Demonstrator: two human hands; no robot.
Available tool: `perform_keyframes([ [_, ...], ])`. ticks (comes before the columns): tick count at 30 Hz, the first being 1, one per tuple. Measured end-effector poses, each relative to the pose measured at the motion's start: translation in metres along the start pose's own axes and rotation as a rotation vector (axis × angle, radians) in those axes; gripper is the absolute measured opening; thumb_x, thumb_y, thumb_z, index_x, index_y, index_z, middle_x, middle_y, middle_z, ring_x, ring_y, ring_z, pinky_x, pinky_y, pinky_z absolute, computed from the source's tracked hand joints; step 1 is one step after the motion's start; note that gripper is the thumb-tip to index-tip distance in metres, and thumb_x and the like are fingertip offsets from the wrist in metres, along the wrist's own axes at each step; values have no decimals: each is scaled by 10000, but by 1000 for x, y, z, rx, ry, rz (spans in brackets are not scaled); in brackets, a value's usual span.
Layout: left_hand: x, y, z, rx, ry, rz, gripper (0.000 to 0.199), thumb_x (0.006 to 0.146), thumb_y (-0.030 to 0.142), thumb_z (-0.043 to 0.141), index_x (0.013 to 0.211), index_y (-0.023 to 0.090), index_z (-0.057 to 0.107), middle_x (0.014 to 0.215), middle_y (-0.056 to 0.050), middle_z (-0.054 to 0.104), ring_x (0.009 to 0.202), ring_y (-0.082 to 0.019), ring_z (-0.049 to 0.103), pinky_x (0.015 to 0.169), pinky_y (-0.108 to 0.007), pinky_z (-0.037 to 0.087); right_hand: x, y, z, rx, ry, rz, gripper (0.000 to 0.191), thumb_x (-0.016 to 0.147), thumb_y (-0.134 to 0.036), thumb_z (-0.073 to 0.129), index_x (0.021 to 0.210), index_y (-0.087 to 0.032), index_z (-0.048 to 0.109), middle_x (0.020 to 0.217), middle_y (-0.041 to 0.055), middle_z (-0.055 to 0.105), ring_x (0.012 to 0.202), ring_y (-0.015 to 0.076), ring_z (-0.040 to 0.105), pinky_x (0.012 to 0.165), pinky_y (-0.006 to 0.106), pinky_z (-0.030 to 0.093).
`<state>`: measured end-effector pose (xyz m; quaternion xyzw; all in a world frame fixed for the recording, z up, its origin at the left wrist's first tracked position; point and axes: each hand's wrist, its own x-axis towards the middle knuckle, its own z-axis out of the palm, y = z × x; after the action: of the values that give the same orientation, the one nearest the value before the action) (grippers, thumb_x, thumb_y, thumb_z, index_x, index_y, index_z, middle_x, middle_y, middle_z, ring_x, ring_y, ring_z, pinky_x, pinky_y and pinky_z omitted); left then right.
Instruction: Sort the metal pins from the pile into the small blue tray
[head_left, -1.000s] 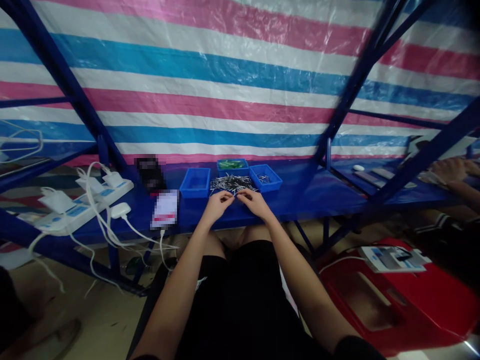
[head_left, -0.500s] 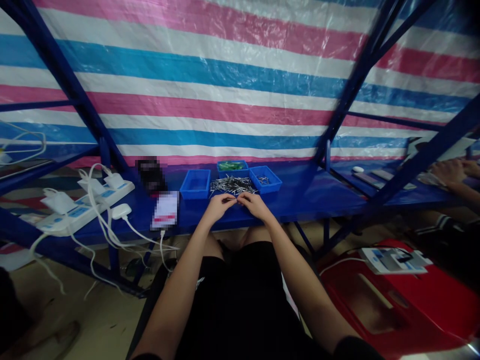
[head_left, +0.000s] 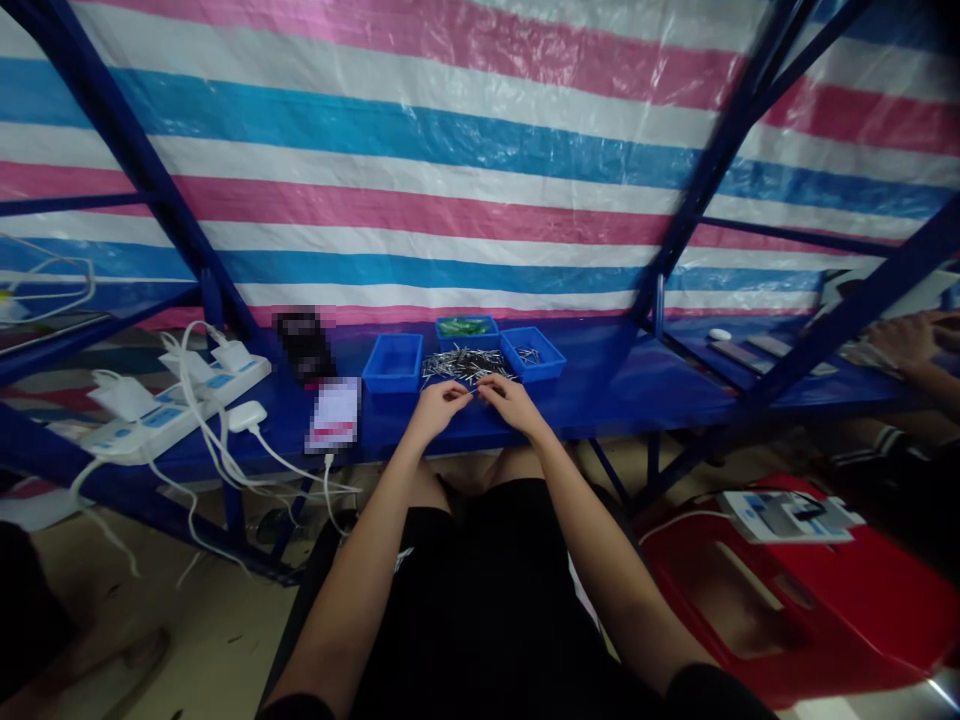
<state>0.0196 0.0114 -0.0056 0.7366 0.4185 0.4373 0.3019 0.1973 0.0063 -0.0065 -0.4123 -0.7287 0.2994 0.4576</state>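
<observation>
At the front of the blue table [head_left: 600, 400], my left hand [head_left: 442, 405] and my right hand [head_left: 508, 398] are close together with fingertips pinched. A thin, slender piece [head_left: 471, 393] shows at the left fingertips, too small to name. Whatever the right fingertips hold is hidden. Just beyond my hands lies a heap of thin black and silver metal pieces [head_left: 465, 363]. Around it stand a blue tray [head_left: 366, 375] on the left, another with green contents [head_left: 469, 341] behind, and a third blue tray [head_left: 551, 374] on the right with some metal pieces inside.
To the left lie a white power strip [head_left: 124, 440] with chargers and cables, a phone [head_left: 335, 412] on a cable and a dark object [head_left: 304, 345]. A red stool [head_left: 862, 590] carries another power strip at right. Another person's hands [head_left: 904, 340] are at far right.
The view has shifted slightly. My fingertips have moved a little apart, while both hands stay in front of the heap.
</observation>
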Motion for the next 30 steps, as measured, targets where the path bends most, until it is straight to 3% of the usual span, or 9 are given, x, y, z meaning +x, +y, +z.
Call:
perform_keyframes([
  [6,0,0,0,-4,31,2,249,754,382,569,815,153,646,755,-45,666,694,-166,609,659,-264,463,2,4,-1,-65,-16,-14,196,830,-345,490,847,-191,611,770,0,647,711,128,583,698,237,424],
  [13,-1,5,-1,-59,0,37,231,759,359,560,853,158,625,841,-51,657,771,-170,605,716,-276,471,0,-1,1,-212,-136,-103,212,831,-339,494,800,-186,638,758,-4,648,696,125,560,665,226,380],
  [20,-1,4,0,-120,-12,6,199,754,336,557,821,150,576,780,-37,633,737,-157,606,707,-270,477,-2,-5,0,-69,-13,-23,257,817,-377,498,961,-194,605,821,13,648,710,136,577,695,250,425],
  [24,-2,5,-1,-37,-57,29,209,763,344,548,805,150,611,777,-43,642,707,-155,594,670,-259,462,-1,-4,-1,-78,-15,-39,229,817,-370,493,886,-188,614,812,11,643,720,134,568,703,248,419],
  [30,-2,6,-2,-51,-21,50,228,768,353,546,853,152,614,839,-48,649,763,-166,597,718,-277,467,-1,-5,-1,-133,-66,-89,216,828,-350,487,851,-189,629,800,-2,645,714,124,560,682,231,396],
])
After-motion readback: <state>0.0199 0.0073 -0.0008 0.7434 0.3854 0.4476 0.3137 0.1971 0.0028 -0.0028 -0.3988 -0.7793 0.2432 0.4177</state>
